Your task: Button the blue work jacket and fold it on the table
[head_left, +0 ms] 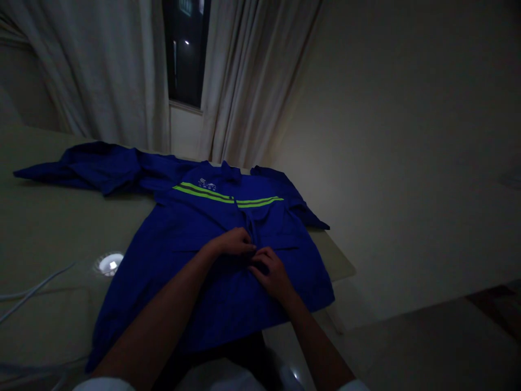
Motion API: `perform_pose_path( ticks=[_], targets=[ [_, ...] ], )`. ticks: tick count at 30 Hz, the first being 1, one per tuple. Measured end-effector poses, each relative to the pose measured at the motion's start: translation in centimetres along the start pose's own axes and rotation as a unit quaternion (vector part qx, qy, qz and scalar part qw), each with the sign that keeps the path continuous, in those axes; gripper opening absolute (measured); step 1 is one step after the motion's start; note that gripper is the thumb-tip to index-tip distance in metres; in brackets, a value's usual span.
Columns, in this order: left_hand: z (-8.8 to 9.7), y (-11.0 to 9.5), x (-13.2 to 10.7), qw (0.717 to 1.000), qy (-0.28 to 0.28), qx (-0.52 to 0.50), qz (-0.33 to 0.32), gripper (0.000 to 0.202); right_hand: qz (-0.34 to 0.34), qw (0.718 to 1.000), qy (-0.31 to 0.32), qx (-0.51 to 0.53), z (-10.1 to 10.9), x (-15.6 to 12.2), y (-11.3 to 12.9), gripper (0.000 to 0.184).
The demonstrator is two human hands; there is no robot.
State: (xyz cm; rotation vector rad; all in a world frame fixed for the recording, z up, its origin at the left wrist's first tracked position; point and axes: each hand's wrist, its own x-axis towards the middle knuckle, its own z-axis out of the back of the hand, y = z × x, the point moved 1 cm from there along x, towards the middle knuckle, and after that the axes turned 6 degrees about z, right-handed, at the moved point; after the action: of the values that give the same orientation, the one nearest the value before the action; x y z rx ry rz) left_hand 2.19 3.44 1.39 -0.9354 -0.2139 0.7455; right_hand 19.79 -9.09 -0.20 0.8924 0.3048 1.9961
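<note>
A blue work jacket [187, 239] with two yellow-green stripes across the chest lies spread flat on a pale table [49, 228], one sleeve stretched to the far left. My left hand [234, 243] and my right hand [271, 271] meet at the jacket's front opening, near its middle. Both have fingers curled and pinched on the fabric edges there. The dim light hides what exactly the fingertips grip.
A round cable port [109, 264] is set in the table left of the jacket, with white cables [32, 290] at the left edge. Pale curtains [244, 81] flank a dark window [186, 51] behind. The table's right edge drops to the floor [427, 342].
</note>
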Motion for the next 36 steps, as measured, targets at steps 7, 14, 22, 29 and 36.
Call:
perform_pose_path(
  ticks=[7, 14, 22, 29, 36],
  targets=[
    [0.1, 0.3, -0.2, 1.000, 0.020, -0.014, 0.005, 0.040, -0.012, 0.999, -0.013, -0.039, -0.4, 0.1, 0.4, 0.012],
    [-1.3, -0.9, 0.1, 0.994, -0.095, 0.050, -0.025, 0.030, -0.030, 0.999, -0.008, -0.030, -0.5, 0.7, -0.5, 0.015],
    [-2.4, -1.0, 0.6, 0.978, -0.186, 0.089, -0.020, 0.034, -0.032, 0.998, -0.038, -0.024, -1.1, 1.4, -1.1, 0.014],
    [-2.8, -2.1, 0.0, 0.968, -0.215, 0.125, -0.038, 0.035, -0.032, 0.997, -0.058, -0.026, -0.8, 1.3, -0.6, 0.011],
    [-3.3, -2.8, -0.4, 0.957, -0.224, 0.162, -0.087, 0.031, -0.029, 0.995, -0.087, -0.035, -0.6, 1.1, -0.6, 0.009]
  ],
)
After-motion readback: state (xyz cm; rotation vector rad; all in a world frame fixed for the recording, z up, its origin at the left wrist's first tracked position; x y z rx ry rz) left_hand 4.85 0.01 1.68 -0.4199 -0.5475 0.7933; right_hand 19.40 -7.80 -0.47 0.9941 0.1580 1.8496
